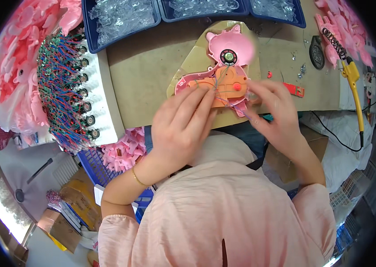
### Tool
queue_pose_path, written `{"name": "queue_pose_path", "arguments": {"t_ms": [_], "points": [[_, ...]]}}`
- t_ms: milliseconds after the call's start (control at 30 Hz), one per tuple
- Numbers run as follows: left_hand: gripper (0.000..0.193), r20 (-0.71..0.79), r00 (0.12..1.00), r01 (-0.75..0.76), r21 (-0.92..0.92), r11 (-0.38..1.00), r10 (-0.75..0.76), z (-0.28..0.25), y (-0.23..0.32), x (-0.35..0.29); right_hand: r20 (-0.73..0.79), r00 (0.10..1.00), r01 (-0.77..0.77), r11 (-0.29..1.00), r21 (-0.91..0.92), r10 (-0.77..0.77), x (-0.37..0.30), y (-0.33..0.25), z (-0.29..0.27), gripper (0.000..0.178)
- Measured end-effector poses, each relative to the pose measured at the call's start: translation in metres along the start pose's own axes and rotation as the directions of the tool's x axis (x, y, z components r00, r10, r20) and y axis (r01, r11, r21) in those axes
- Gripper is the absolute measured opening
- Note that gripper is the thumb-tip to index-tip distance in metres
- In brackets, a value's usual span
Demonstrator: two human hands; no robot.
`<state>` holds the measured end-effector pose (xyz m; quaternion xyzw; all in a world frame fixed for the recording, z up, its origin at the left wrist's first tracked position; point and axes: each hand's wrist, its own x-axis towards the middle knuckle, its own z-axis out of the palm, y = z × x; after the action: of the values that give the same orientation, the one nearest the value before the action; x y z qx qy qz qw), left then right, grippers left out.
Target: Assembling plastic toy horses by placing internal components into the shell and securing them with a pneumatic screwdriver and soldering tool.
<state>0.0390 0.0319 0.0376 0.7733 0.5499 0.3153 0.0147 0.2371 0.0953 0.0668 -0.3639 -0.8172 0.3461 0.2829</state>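
The pink shell (223,44) lies on a tan board (188,64) at the near edge of the surface (143,84), right in front of the person. Set into its upper, rounded part is a round speaker (228,57); an orange housing (223,86) with a red knob (237,87) fills its lower part, thin wires trailing across. From the left of the shell the left hand (179,120) reaches in, bent fingers touching the housing; I cannot tell whether they grip it or only press. At the shell's right side is the right hand (279,109), thumb and forefinger apart at its edge; whether they pinch a wire, I cannot tell. Right of the shell lie a red block (293,89), some metal bits (302,70) and a dark oval piece (316,52); farther right of it stands a yellow soldering iron (352,75). Left of the shell, a white tray (106,107) carries wired speakers (87,107), with heaped pink parts (23,58) beyond. Behind the shell sit three navy bins (205,18) of clear plastic pieces (123,18).
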Motion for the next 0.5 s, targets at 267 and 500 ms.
{"name": "queue_pose_path", "arguments": {"t_ms": [267, 500], "points": [[0.041, 0.081, 0.995, 0.058, 0.059, 0.997, -0.063, 0.005, -0.002, -0.002, 0.131, 0.905, -0.399, 0.703, 0.589, 0.404, 0.0, 0.001, -0.014, 0.016], [0.037, 0.035, 0.996, 0.082, 0.068, 0.994, -0.085, 0.01, 0.021, 0.019, -0.001, 0.879, -0.372, 0.69, 0.621, 0.476, -0.008, 0.003, -0.008, 0.005]]}}
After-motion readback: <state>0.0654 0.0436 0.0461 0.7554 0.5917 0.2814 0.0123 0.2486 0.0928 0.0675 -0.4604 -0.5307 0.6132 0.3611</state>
